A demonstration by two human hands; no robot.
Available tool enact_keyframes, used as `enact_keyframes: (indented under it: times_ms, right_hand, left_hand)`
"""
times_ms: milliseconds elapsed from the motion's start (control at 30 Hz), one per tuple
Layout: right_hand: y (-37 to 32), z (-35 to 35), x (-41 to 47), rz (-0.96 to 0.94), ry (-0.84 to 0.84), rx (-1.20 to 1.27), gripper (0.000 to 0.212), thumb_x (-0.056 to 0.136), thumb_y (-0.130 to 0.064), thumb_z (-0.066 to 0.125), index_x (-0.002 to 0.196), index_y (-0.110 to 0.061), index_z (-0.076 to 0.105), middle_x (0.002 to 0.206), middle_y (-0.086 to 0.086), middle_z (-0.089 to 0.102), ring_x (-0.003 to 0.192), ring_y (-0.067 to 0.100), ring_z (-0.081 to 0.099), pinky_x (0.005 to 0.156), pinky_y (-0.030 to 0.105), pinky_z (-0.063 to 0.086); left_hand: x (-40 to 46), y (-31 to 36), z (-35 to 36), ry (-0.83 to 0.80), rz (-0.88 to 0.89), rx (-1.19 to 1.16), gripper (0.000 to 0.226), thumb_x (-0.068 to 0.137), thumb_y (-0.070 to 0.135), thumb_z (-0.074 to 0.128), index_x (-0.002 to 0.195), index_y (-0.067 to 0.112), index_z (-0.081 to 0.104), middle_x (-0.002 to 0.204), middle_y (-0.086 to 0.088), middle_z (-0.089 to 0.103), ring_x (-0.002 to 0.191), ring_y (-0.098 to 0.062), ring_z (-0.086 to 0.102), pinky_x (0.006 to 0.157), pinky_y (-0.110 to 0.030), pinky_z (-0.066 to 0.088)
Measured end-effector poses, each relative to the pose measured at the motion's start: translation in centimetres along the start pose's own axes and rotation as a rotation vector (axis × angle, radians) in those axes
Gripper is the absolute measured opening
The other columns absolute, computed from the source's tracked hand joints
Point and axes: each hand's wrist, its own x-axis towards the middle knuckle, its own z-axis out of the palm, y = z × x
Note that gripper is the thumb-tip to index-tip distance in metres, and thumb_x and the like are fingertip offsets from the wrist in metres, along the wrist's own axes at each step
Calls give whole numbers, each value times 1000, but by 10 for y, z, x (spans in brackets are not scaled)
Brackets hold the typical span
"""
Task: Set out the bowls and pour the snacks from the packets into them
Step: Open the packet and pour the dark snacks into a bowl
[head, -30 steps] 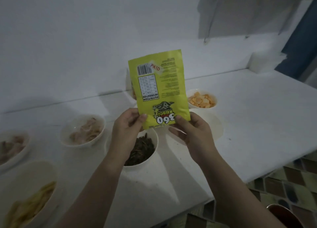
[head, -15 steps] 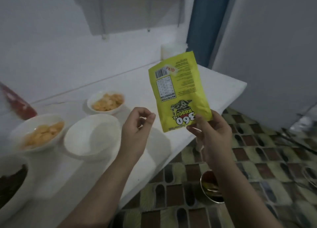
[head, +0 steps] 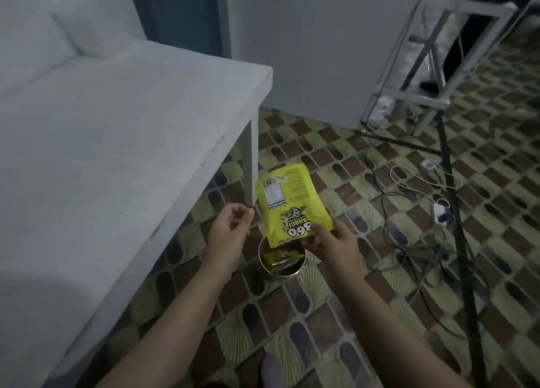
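Pinching a probably light, limp packet by its lower edge, the right hand holds it above a bin; the left hand is curled, seemingly empty.

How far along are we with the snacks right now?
Done, apparently: wrappers already lie in the metal bin on the floor. In hand: the right hand holds a yellow packet above that bin, probably to discard it. Remaining: cannot judge, no bowls are in this view.
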Motion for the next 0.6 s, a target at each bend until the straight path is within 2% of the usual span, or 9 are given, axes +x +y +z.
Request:
enact_keyframes:
  times_ms: [133, 267, 367, 500, 600]
  right_hand:
    - [49, -29, 33, 137, 120, -46, 19, 96, -1, 57, 113, 5, 62, 86, 21, 69, 64, 25, 71, 65, 35, 62]
    - [100, -40, 71, 280, 191, -113, 17, 96, 0, 53, 111, 6, 58, 89, 25, 69, 56, 21, 71, 56, 30, 61]
    - [150, -46, 107, 345, 204, -185, 14, 96, 0, 53, 108, 5, 58, 90, 25, 70, 59, 24, 72, 53, 29, 60]
    - [220, -49, 156, 392, 196, -238, 6, 94, 4, 51, 98, 5, 56, 75, 18, 68, 51, 21, 70, 50, 28, 58]
    - [295, -50, 207, 443, 186, -260, 16, 93, 3, 54, 108, 9, 57, 75, 18, 68, 50, 20, 71, 47, 26, 56]
  left_hand:
    - [21, -37, 28, -75, -110, 24, 7, 96, 28, 57, 93, 21, 59, 83, 3, 62, 69, -12, 56, 66, -29, 47]
    - [48, -92, 46, -101, -206, 46, 6, 96, 24, 58, 90, 22, 58, 82, 6, 60, 64, -8, 54, 62, -27, 43]
    - [67, -146, 52, -81, -252, 91, 7, 96, 27, 58, 94, 20, 59, 90, 2, 63, 68, -10, 55, 65, -28, 44]
    - [87, -220, 59, -69, -273, 108, 8, 95, 29, 58, 96, 21, 59, 98, 0, 64, 75, -12, 58, 68, -26, 46]
    - [102, -292, 64, -66, -264, 122, 7, 96, 28, 57, 98, 22, 59, 95, 0, 63, 77, -13, 58, 72, -26, 46]
